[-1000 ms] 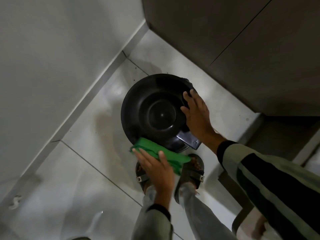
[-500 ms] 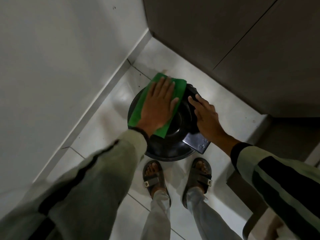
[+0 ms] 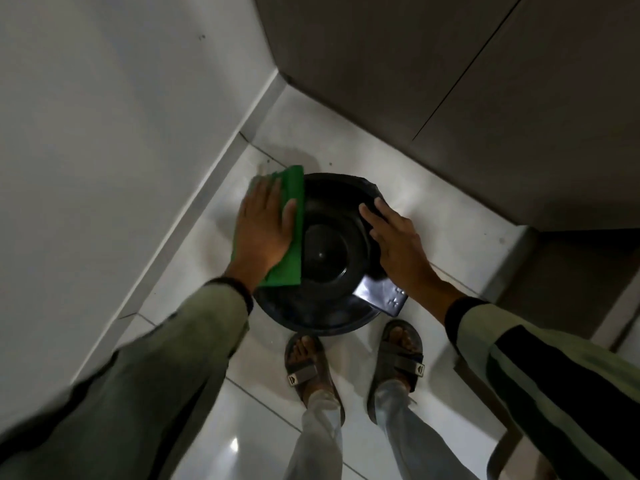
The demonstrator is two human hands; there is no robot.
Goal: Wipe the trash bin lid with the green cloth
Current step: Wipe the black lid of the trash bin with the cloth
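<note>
1. On the pale tiled floor (image 3: pixel 221 441) nearest the camera stand two sandalled feet (image 3: pixel 400 355), toes pointing at the bin.
2. Just beyond them sits the round black trash bin lid (image 3: pixel 327 251), its square tab (image 3: pixel 381 299) jutting toward the right foot.
3. The left hand (image 3: pixel 265 230) lies flat with fingers spread, pressing the green cloth (image 3: pixel 291 261) onto the lid's left side; the cloth overhangs the rim.
4. The right hand (image 3: pixel 398 244) rests open, palm down, on the lid's right edge, holding nothing.
5. Farther back, the white wall (image 3: pixel 104 133) meets brown cabinet panels (image 3: pixel 450 81) at the corner.
</note>
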